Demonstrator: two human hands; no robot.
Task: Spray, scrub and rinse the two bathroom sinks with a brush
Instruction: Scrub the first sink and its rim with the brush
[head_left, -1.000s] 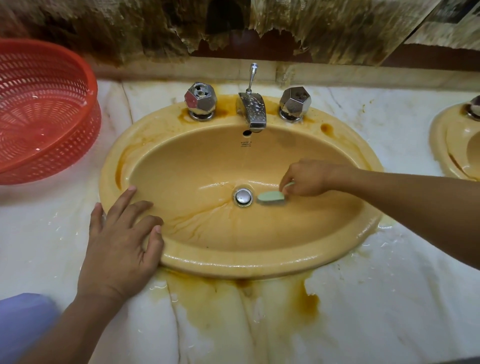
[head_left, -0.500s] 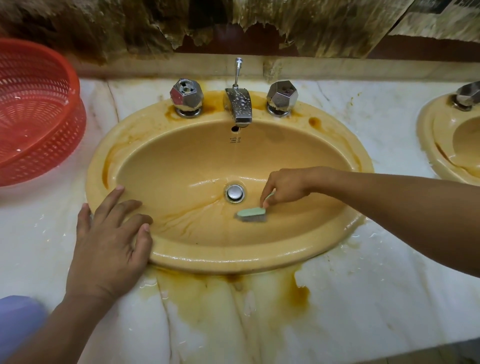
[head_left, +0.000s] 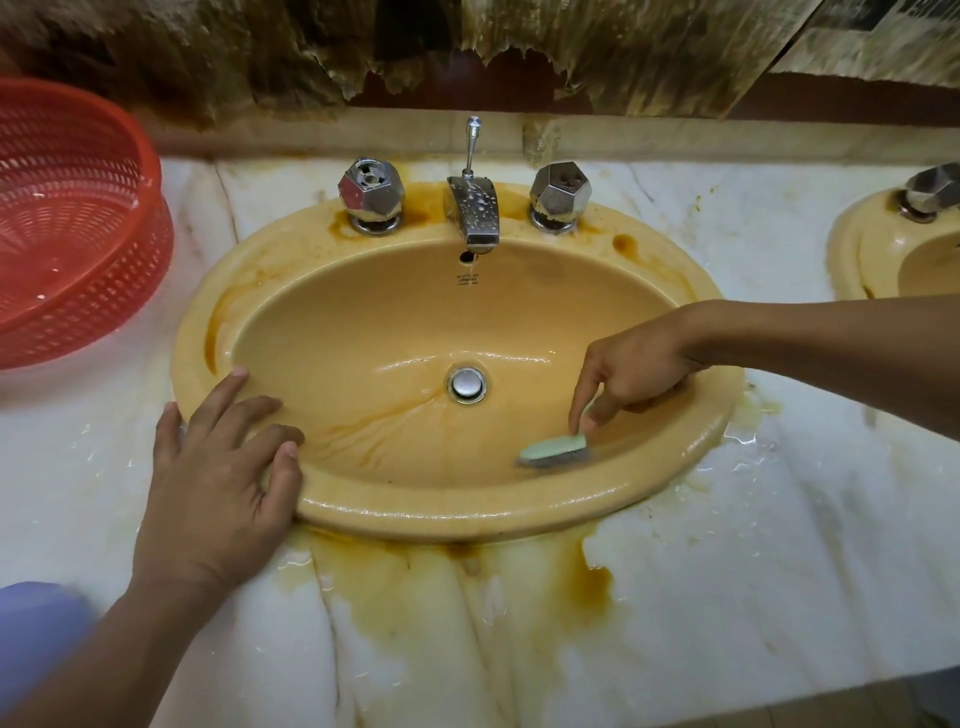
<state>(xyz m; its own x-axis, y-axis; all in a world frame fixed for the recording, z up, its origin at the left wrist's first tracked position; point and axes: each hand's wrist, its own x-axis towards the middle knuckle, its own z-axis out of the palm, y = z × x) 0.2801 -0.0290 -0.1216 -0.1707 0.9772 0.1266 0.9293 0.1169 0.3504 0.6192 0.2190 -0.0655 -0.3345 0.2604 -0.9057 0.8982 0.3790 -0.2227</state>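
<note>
A yellow oval sink (head_left: 519, 512) with rusty streaks fills the middle of the view, its drain plug (head_left: 466, 384) at the centre. My right hand (head_left: 631, 366) grips a small pale-green brush (head_left: 555, 450), whose bristles press on the basin's lower right wall. My left hand (head_left: 221, 478) lies flat with fingers spread on the sink's front left rim, holding nothing. A second yellow sink (head_left: 862, 260) shows partly at the right edge.
A chrome spout (head_left: 475, 213) and two faceted chrome knobs (head_left: 371, 193) (head_left: 560, 195) stand at the back of the sink. A red perforated basket (head_left: 72, 228) sits on the wet, stained marble counter (head_left: 727, 571) at the left. The wall behind is peeling.
My right hand has dragged the brush from beside the drain down and right to the basin's lower right wall. My left hand has stayed on the rim.
</note>
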